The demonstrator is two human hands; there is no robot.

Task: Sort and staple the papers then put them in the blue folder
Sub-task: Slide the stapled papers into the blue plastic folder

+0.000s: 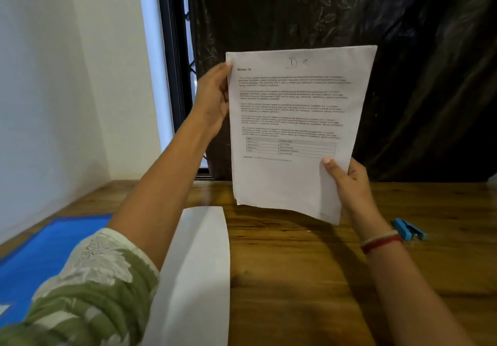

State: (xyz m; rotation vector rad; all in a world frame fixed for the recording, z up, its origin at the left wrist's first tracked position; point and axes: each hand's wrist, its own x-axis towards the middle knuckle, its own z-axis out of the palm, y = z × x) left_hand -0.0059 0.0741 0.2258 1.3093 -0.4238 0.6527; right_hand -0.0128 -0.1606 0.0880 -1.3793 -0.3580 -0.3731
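Observation:
I hold a stack of printed papers [295, 130] upright above the wooden table [309, 278]; the top sheet reads "Section 10" with a handwritten "D". My left hand [212, 100] grips the stack's upper left edge. My right hand [347, 181] pinches its lower right corner, thumb on the front. More white paper [199, 273] lies on the table below, partly under my left arm. The blue folder [43, 259] lies at the left edge of the table. A blue stapler [410, 229] rests on the table to the right of my right wrist.
A white wall stands at the left. Black plastic sheeting [403, 49] hangs behind the table, with a window frame [172, 76] between it and the wall. Bare wood shows at the centre and right of the table.

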